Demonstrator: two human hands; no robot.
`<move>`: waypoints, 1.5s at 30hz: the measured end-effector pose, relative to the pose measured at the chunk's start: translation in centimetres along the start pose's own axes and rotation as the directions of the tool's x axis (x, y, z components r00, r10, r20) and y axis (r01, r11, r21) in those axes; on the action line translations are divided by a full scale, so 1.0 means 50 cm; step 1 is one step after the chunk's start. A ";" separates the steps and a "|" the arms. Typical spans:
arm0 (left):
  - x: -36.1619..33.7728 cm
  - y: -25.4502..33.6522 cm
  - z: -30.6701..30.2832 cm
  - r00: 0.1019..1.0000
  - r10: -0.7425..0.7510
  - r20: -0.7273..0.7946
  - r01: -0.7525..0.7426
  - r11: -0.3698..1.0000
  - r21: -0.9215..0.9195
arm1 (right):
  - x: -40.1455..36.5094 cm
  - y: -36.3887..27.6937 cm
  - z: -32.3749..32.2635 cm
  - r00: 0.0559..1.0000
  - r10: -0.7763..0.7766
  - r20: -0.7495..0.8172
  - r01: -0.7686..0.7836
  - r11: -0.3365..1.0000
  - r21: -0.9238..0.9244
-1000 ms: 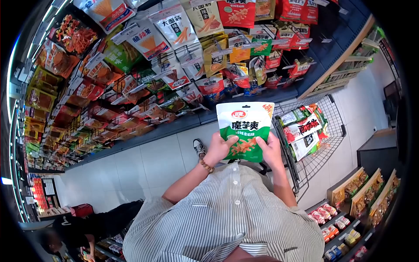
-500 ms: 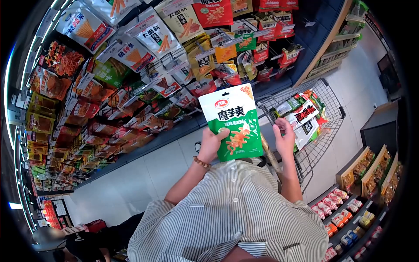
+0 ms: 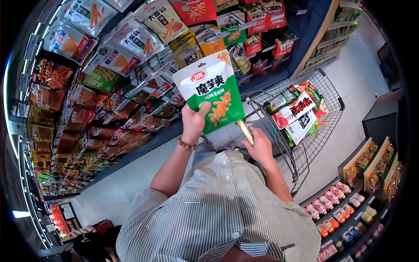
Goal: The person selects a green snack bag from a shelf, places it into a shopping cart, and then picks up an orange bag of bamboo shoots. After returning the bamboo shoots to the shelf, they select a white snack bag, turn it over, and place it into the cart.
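Note:
My left hand (image 3: pixel 193 120) is closed on the lower left edge of a white and green snack bag (image 3: pixel 214 89), thumb across its front. The bag is held up, tilted, with its printed face toward me and a hang hole at the top. To the right, my right hand (image 3: pixel 260 147) is closed around the gold-coloured handle (image 3: pixel 244 131) of a wire shopping cart (image 3: pixel 325 118). Part of the handle is hidden behind the bag and under my fingers. Inside the cart lie several snack packs (image 3: pixel 299 109), red, white and green.
Hanging snack bags (image 3: pixel 144 41) fill the shelf rack ahead and to the left. Small bottles (image 3: pixel 325 203) and wooden bins (image 3: pixel 366 159) line the right side. A person in dark clothes (image 3: pixel 94 244) is at the lower left. Tiled floor (image 3: pixel 109 192) runs between.
My left hand has moved left and up with the snack bag, which now leans more. My right hand, raised and loosely open before, has come down onto the cart handle.

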State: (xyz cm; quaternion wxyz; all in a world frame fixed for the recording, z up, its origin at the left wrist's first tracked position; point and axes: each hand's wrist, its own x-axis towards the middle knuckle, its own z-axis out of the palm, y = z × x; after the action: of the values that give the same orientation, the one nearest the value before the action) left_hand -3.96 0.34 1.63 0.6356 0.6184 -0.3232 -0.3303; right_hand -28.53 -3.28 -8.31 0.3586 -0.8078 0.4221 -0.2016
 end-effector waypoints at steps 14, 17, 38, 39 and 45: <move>0.279 -0.167 0.008 0.989 0.133 0.068 -0.148 0.939 0.311 | 0.018 -0.015 0.010 0.990 0.140 -0.009 -0.140 0.989 -0.050; 0.345 -0.229 0.040 0.990 -0.028 0.138 -0.019 0.943 0.332 | 0.024 -0.032 0.005 0.981 0.189 -0.034 -0.192 0.976 -0.101; 0.674 -0.476 0.253 0.958 -0.181 0.224 0.214 0.968 -0.133 | 0.098 -0.028 -0.008 0.899 0.437 0.008 -0.427 0.881 -0.205; 0.680 -0.475 0.249 0.957 -0.182 0.227 0.214 0.969 -0.125 | 0.105 -0.028 -0.007 0.896 0.444 0.010 -0.433 0.879 -0.202; 0.703 -0.459 0.241 0.952 -0.201 0.231 0.215 0.976 -0.037 | 0.113 -0.017 -0.006 0.865 0.502 -0.005 -0.492 0.844 -0.212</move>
State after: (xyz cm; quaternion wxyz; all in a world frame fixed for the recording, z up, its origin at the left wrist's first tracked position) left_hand 5.85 -35.74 -20.92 0.5751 0.5874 -0.3161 -0.4735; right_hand -25.09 -7.74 -7.32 0.3234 -0.7086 0.6261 -0.0362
